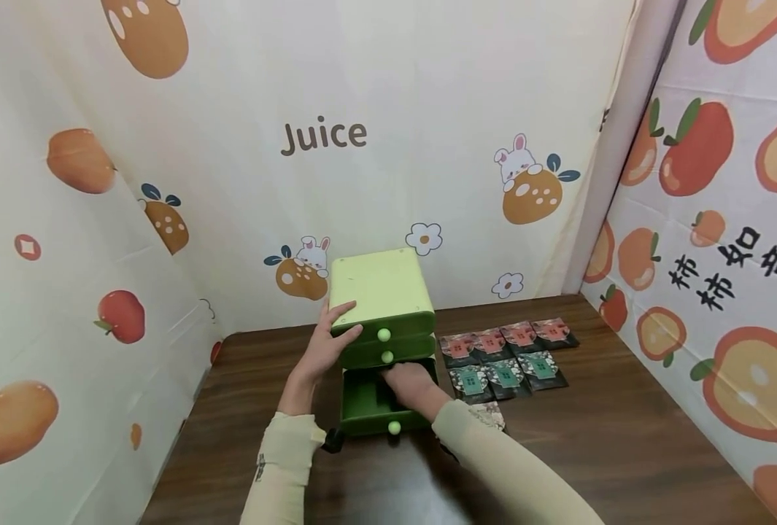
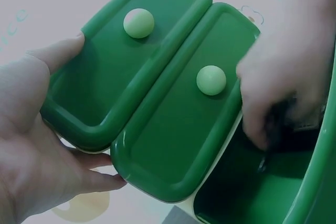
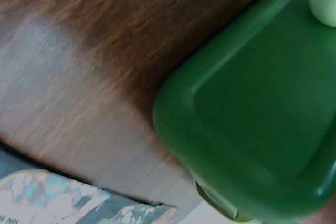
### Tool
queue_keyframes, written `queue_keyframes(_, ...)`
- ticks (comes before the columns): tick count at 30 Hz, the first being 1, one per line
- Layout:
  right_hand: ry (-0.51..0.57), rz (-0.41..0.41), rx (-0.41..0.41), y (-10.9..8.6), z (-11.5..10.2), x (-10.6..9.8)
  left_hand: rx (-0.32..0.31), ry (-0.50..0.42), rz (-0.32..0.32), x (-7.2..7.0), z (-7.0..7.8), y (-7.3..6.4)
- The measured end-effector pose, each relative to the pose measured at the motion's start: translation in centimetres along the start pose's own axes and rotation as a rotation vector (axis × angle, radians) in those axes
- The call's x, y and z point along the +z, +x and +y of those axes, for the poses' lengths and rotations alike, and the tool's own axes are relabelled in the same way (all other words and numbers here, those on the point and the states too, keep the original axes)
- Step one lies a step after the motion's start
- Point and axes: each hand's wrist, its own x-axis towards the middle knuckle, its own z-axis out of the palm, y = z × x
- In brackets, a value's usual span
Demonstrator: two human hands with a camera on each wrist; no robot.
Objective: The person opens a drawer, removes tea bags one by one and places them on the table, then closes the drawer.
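Note:
A small cabinet with a pale green top (image 1: pixel 380 284) and green drawers stands against the back wall. Its bottom drawer (image 1: pixel 365 419) is pulled out, while the two drawers above are closed. My left hand (image 1: pixel 321 350) rests against the cabinet's left side near the top drawer, its fingers extended along the corner. Down inside the bottom drawer, my right hand (image 1: pixel 413 386) pinches a dark packet (image 2: pixel 275 124), partly hidden by its fingers. In the right wrist view only the green drawer front (image 3: pixel 262 103) shows large, with its round pale knob (image 3: pixel 324 3).
To the right of the cabinet, red-labelled packets (image 1: pixel 519 335) lie in a back row and teal-labelled packets (image 1: pixel 506 373) in front. A pale patterned packet (image 1: pixel 489 415) lies partly behind my right sleeve. Fruit-printed cloth (image 1: pixel 690 292) hangs around the brown table (image 1: pixel 592 452).

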Motion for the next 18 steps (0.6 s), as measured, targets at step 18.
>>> queue_keyframes(18, 0.35, 0.046, -0.12, -10.7, 5.7, -6.1, -0.016, 0.054, 0.031, 0.1, -2.6, 0.6)
